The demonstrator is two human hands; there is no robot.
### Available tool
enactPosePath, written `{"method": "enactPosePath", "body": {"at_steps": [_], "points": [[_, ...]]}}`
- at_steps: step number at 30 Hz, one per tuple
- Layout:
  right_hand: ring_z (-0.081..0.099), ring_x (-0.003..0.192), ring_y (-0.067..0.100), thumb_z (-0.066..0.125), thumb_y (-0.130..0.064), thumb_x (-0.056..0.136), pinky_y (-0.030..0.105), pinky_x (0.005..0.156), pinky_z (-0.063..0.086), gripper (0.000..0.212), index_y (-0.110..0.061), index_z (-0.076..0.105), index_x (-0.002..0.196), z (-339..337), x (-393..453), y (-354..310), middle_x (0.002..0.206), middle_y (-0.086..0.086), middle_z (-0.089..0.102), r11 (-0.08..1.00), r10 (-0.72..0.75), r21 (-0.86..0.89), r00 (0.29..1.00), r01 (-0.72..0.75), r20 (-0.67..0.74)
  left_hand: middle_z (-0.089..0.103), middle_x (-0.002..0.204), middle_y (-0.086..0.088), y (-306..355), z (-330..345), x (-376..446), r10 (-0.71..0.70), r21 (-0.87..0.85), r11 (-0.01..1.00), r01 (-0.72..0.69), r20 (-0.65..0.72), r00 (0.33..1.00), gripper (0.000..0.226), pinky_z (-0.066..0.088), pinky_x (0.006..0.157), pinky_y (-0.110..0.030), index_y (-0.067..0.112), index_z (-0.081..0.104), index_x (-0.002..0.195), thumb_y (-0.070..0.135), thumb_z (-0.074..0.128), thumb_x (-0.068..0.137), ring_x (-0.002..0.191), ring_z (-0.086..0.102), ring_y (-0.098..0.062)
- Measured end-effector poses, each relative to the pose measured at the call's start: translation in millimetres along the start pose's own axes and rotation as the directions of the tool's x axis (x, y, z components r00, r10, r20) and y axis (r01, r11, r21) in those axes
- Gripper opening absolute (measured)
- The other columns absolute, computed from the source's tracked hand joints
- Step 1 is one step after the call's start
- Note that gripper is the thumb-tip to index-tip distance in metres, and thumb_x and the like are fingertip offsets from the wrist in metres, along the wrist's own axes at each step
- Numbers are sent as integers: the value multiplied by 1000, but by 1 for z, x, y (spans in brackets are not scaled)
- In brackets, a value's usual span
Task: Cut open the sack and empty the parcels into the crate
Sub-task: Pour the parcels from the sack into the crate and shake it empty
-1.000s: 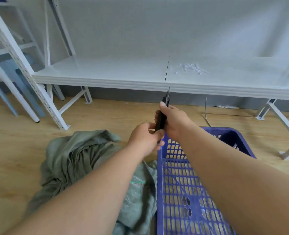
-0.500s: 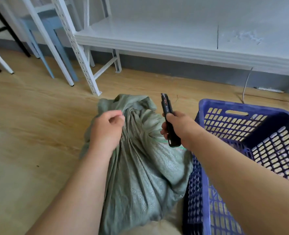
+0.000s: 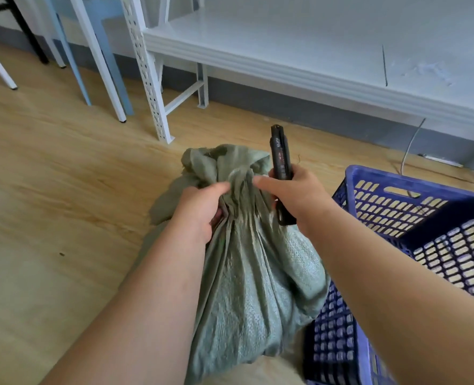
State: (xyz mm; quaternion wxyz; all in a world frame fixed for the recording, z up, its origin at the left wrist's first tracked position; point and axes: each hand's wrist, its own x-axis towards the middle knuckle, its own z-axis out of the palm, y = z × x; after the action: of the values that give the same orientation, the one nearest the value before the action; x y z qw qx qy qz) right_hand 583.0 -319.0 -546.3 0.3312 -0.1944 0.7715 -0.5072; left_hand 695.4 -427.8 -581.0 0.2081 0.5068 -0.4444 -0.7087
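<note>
One head-worn view looks forward and steeply down, close over both forearms, onto the wooden floor [image 3: 49, 190], with the low white shelf [image 3: 313, 45] beyond.

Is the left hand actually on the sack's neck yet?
Touching. The head view shows the left hand gripping the gathered neck of the green sack, fingers curled round the bunched fabric just below the tied top.

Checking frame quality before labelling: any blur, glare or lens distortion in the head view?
Head view: motion smear on the left hand fingertips and the sack neck; knife print barely legible; wide-angle bending of the shelf edge; soft, even light, mild sheen on the floor, no harsh glare.
</note>
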Motion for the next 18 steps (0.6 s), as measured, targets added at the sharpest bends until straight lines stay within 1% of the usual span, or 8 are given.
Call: {"method": "enactPosePath", "body": {"at_steps": [3, 6, 8, 10, 12, 15, 16, 18], "points": [[55, 65, 18, 84, -48, 67, 31, 62, 51, 53, -18, 52, 96, 4, -1, -12, 80, 1, 59, 998, -67, -18, 993, 66, -102, 71, 103, 6, 14, 6, -14, 281, 146, 947, -286, 57, 958, 44, 53, 87, -40, 29, 63, 119, 6, 59, 82, 95, 67, -16], [64, 65, 17, 88, -53, 59, 27, 58, 51, 65, -13, 59, 101, 2, -2, -27, 88, 2, 69, 997, -25, 63, 989, 34, -143, 70, 108, 10, 22, 11, -34, 421, 186, 855, -484, 295, 857, 60, 55, 88, -37, 35, 56, 130, -1, 52, 82, 99, 67, -11], [68, 63, 18, 90, -37, 64, 28, 54, 56, 52, -11, 62, 100, -1, -3, -31, 88, 5, 72, 982, 10, 190, 987, 21, -158, 71, 111, 7, 24, 10, -38, 446, 89, 862, -499, 332, 831, 61, 55, 91, -40, 31, 54, 133, -2, 53, 82, 100, 68, -12], [71, 68, 23, 87, -19, 69, 36, 61, 60, 42, -10, 61, 101, -4, -2, -30, 89, 10, 73, 927, 22, 368, 972, 68, -234, 64, 126, 7, 26, 3, -37, 486, -9, 865, -501, 264, 833, 68, 52, 97, -40, 31, 42, 143, 11, 65, 82, 110, 64, -9], [72, 69, 26, 81, -10, 73, 38, 64, 59, 34, -12, 60, 100, -9, -2, -26, 88, 12, 72, 862, 4, 487, 960, 139, -281, 47, 145, 9, 25, -1, -33, 484, 134, 842, -523, 241, 841, 97, 41, 107, -40, 38, 22, 149, 37, 80, 71, 126, 51, -8], [73, 85, 31, 78, -12, 78, 46, 75, 60, 36, -8, 64, 111, -15, -14, -22, 98, 14, 74, 782, -63, 616, 995, 97, -77, 46, 143, 12, 14, 10, -42, 360, 373, 810, -453, 294, 885, 118, 38, 109, -40, 39, 14, 150, 52, 85, 57, 127, 47, -11], [73, 87, 31, 78, -17, 79, 45, 77, 59, 38, -9, 64, 113, -20, -18, -21, 101, 13, 74, 769, -88, 635, 996, 73, -8, 51, 138, 12, 9, 16, -43, 350, 376, 810, -450, 305, 886, 114, 40, 107, -40, 36, 21, 148, 51, 86, 55, 124, 51, -12], [70, 75, 24, 78, -31, 80, 35, 66, 57, 30, -18, 66, 104, -32, -24, -22, 96, 3, 73, 835, -80, 544, 996, 82, -28, 57, 130, 13, 5, 26, -46, 392, 385, 779, -496, 318, 863, 96, 42, 105, -40, 35, 31, 142, 43, 84, 62, 120, 55, -13]]}}
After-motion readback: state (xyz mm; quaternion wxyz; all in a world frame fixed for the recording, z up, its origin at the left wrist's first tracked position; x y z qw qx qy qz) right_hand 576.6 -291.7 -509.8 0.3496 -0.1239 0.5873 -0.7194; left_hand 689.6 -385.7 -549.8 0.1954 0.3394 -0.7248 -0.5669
